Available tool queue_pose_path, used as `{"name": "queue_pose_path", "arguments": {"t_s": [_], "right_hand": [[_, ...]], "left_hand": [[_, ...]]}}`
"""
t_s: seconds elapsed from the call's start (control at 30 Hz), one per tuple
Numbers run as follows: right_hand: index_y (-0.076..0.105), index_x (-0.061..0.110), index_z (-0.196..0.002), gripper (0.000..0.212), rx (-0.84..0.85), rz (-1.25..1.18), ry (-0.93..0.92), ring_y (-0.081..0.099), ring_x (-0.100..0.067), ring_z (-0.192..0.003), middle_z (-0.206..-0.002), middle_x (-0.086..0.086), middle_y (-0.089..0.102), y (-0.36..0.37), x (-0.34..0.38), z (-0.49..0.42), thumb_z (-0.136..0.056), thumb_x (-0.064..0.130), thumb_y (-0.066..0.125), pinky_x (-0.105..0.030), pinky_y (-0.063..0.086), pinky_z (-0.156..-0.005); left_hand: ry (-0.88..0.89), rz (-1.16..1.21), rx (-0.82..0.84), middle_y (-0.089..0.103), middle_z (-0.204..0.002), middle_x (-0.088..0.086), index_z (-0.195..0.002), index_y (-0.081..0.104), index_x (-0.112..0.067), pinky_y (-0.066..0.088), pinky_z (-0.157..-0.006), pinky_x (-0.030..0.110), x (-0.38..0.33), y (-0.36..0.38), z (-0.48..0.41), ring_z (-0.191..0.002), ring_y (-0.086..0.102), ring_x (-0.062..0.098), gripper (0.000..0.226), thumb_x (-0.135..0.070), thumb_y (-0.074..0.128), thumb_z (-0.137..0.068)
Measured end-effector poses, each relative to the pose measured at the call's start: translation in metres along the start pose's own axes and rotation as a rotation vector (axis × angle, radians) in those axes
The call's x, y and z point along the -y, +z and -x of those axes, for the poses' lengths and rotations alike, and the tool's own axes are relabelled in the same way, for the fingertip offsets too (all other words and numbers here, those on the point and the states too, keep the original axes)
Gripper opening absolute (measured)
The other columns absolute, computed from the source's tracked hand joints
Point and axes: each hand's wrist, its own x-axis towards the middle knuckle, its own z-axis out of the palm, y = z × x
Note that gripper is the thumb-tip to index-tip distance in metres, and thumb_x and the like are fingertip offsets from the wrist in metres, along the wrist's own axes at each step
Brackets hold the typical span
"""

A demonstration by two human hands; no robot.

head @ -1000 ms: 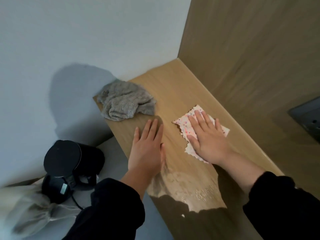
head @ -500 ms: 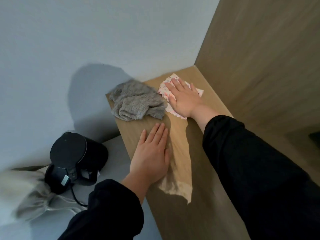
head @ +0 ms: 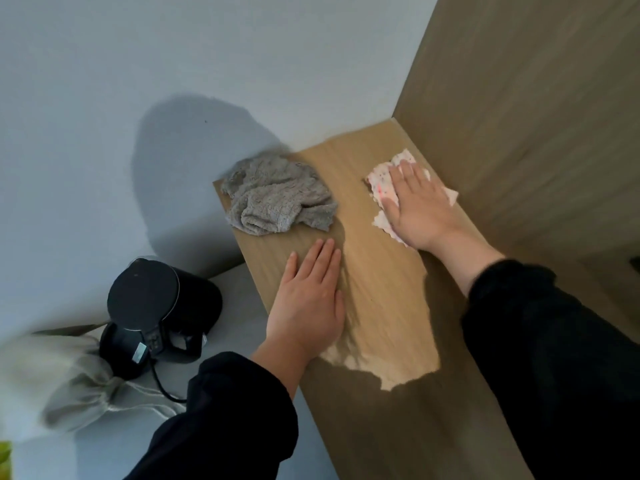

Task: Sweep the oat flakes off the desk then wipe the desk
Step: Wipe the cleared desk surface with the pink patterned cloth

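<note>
The right hand [head: 420,211] is laid flat, fingers straight and close together, on a white dotted cloth [head: 379,187], which is pressed against the wooden worktop [head: 377,271] right of centre in the upper half of the frame, just beside the wood-panelled wall [head: 536,116]; the left hand [head: 308,303] is spread palm down on the bare worktop at centre, with nothing held; a crumpled grey towel [head: 277,199] is seen just above its fingertips, at the worktop's far left corner; a black kettle [head: 156,306] is seen at lower left.
</note>
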Motion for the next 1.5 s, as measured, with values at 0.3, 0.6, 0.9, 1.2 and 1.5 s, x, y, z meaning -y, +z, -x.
{"name": "queue_pose_path", "arguments": {"t_s": [0.3,0.6,0.9,1.2,1.5], "right_hand": [[0.000,0.027,-0.156,0.062,0.007,0.005,-0.048,-0.010,-0.016,-0.149,-0.163,0.003,-0.008,0.013,0.018,0.029,-0.099,0.051,0.008,-0.044,-0.004,-0.121],[0.000,0.036,-0.154,0.068,-0.005,-0.005,-0.122,-0.007,-0.013,-0.150,-0.163,0.009,-0.006,0.041,0.017,0.129,-0.090,0.059,-0.003,-0.044,-0.002,-0.118],[-0.005,0.016,-0.156,0.064,-0.013,-0.104,0.522,-0.013,-0.024,-0.149,-0.163,-0.005,-0.013,0.039,0.012,0.128,-0.100,0.044,0.011,-0.049,-0.003,-0.120],[0.011,0.023,-0.156,0.063,-0.013,0.020,-0.195,0.003,-0.023,-0.150,-0.162,-0.001,0.006,0.064,0.117,0.159,-0.099,0.050,0.008,-0.051,0.010,-0.119],[-0.009,0.018,-0.155,0.065,-0.015,-0.047,0.278,-0.015,-0.023,-0.149,-0.163,-0.002,-0.014,0.058,0.125,0.132,-0.101,0.048,0.011,-0.049,-0.007,-0.119]], "left_hand": [[0.001,0.018,0.048,0.015,-0.161,0.005,-0.152,0.022,-0.010,-0.003,-0.117,0.041,0.000,-0.005,0.000,-0.149,0.008,0.020,0.067,-0.037,0.012,-0.092],[-0.033,0.092,0.034,0.014,-0.161,0.005,-0.152,0.018,-0.009,-0.004,-0.119,0.039,-0.002,-0.009,0.002,-0.149,0.005,0.019,0.060,-0.026,0.024,-0.095],[-0.008,0.023,0.093,-0.002,-0.162,0.000,-0.154,0.004,-0.014,-0.010,-0.117,0.042,0.031,-0.012,0.026,-0.147,-0.013,0.017,0.059,-0.034,0.022,-0.102],[0.014,0.041,0.086,-0.008,-0.162,-0.001,-0.154,0.000,-0.016,-0.012,-0.115,0.039,0.076,-0.006,0.031,-0.142,-0.022,0.009,0.072,-0.046,0.000,-0.088],[0.015,0.166,0.062,-0.003,-0.162,-0.004,-0.154,0.009,-0.019,-0.009,-0.116,0.044,0.077,-0.004,0.030,-0.147,-0.013,0.011,0.062,-0.035,0.015,-0.095]]}}
